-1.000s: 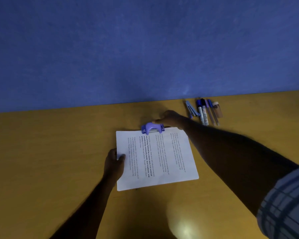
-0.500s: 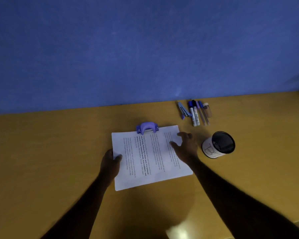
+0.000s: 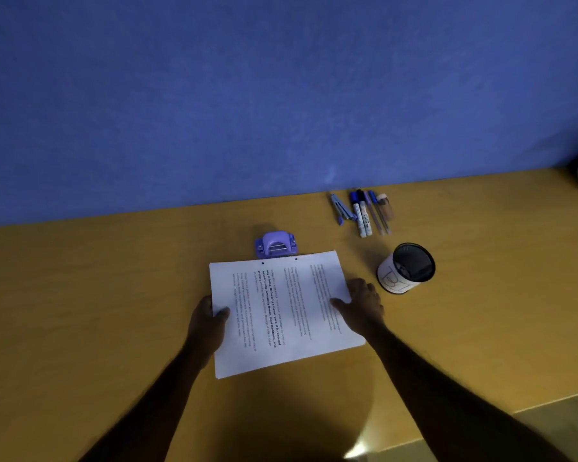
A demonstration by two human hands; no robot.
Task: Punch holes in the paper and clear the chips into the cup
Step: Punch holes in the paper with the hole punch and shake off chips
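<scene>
Left fingers (image 3: 221,312) curled over the left edge of the printed paper stack (image 3: 282,311), thumb on top, gripping it; right hand (image 3: 361,303) now clamped on the opposite edge, off the purple hole punch (image 3: 276,245) pressed a second ago. Stack drawn clear toward the body, two fresh holes along its far edge. Punch idle just beyond on the wooden desk (image 3: 114,295). Punching apparently done; chips presumably inside, bound for the labelled cup (image 3: 406,270) at right.
</scene>
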